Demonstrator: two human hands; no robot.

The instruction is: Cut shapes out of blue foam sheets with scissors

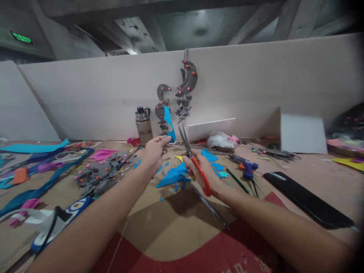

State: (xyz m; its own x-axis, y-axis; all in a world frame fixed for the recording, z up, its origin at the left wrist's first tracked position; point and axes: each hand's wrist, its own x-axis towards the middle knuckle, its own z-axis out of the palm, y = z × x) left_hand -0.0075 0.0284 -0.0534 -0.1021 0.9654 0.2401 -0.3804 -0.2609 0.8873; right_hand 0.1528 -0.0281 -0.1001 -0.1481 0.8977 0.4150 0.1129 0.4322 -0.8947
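Note:
Pinched between the thumb and fingers of my left hand [156,151] is a narrow, curved-edged piece of blue felt-like material [168,118], held upright. My right hand [202,167] is closed around red-handled scissors [202,175]. Their blades [184,138] point up and away, slightly parted, just right of the blue piece and apart from it. Below and between the hands lie blue scraps [173,176] on the brown cardboard [159,223]. More small blue cutouts [217,167] lie just beyond my right hand.
Grey crescent ornaments [189,77] hang on the white partition [113,91]. A bottle [144,127] stands before it. To the right are a blue glue gun [248,167], a green stick [237,181] and a black slab [308,199]. Left lie grey ornaments [98,172] and a power strip [64,223].

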